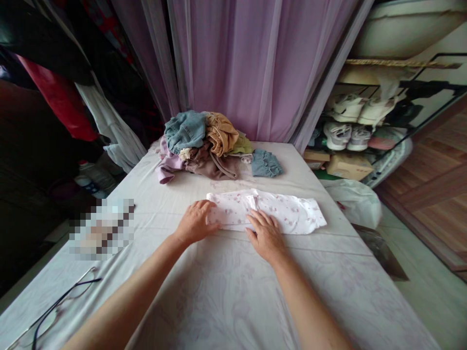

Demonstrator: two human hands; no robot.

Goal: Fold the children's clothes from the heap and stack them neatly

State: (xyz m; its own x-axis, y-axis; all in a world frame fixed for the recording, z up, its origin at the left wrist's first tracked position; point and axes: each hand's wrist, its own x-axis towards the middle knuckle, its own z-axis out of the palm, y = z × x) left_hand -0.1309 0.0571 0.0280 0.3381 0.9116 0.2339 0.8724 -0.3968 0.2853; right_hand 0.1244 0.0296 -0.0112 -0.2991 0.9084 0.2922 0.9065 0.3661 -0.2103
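Observation:
A white garment (292, 214) with a small reddish print lies folded into a long flat strip across the bed. My left hand (195, 222) rests at the strip's left end, thumb and fingers apart at its edge. Spread over the near middle of the garment, my right hand (266, 236) lies with its fingers flat on the cloth. Beyond them is a heap of clothes, with blue denim (186, 130), tan pants (221, 132) and a brown garment (207, 163). A folded blue-grey garment (266, 163) lies just right of the heap.
Eyeglasses (54, 308) lie at the near left of the bed (226, 296), below a blurred-out patch. A purple curtain (233, 63) hangs behind. Right of the bed stand a shoe rack with sneakers (346, 136), a cardboard box (349, 166) and a white plastic bag (359, 201). Clothes hang at left.

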